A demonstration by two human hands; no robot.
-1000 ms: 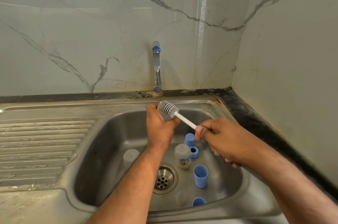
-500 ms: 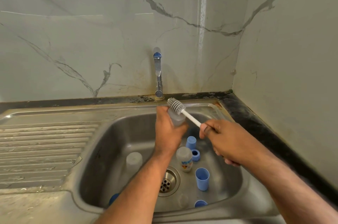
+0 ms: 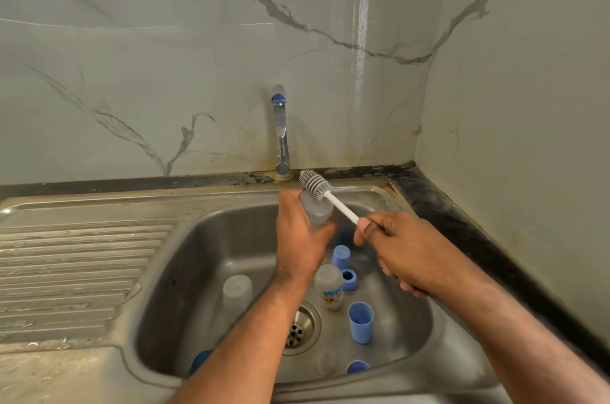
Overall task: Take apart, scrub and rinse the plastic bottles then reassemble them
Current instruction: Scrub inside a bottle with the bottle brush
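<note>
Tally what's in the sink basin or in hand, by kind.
Clear bottle bodies: 3, one in the left hand at, one printed, one upturned
Blue caps and rings: 5
Bottle brush: 1, in the right hand
Total: 9

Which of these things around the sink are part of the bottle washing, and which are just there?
Part of the job:
left hand gripping a clear bottle
right hand holding the brush
printed bottle in the sink
blue caps
blue ring
clear cup

Just there:
tap, no water visibly running
draining board
marble wall
</note>
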